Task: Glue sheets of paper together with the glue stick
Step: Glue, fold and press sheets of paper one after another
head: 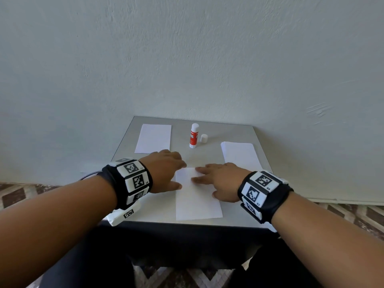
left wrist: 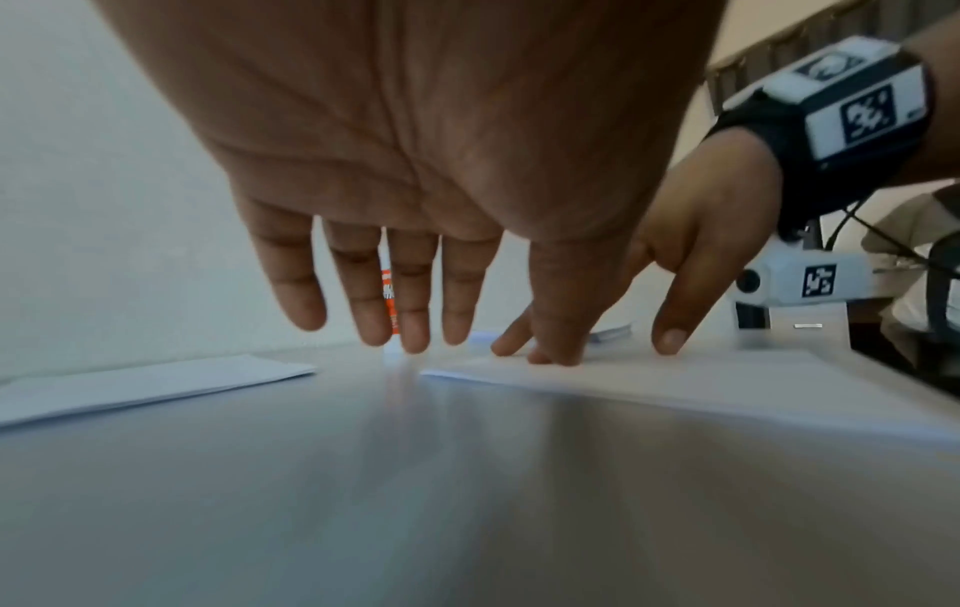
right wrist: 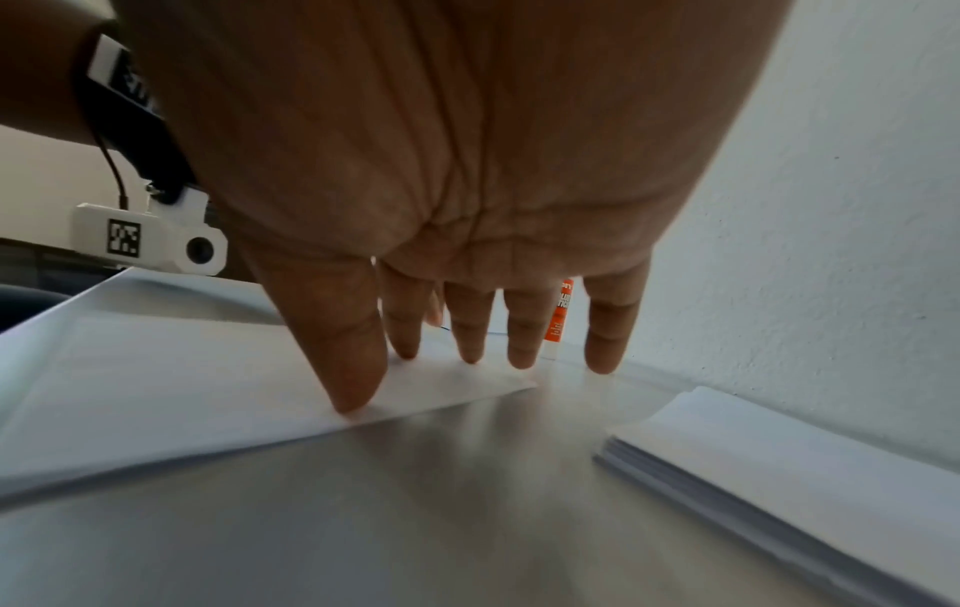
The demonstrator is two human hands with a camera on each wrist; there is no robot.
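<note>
Pale plaster wall (head: 187, 59) is seen behind a grey table (head: 207, 156), w/ zigzag-patterned floor (head: 353, 215) at both sides. Nearest the person, centre front, a sheet of paper (head: 197, 204) is lain flat; it is pressed by the right hand (head: 220, 181), fingers straight & spread, thumb tip on the sheet's edge. Left hand (head: 164, 171) is held flat w/ straight fingers just left of the sheet, thumb at its edge. A stack of paper (head: 239, 154) is found at right, a single sheet (head: 153, 138) at back left. Glue stick (head: 194, 135) is stood upright, uncapped, at back centre; its cap (head: 204, 138) is set just beside it.
</note>
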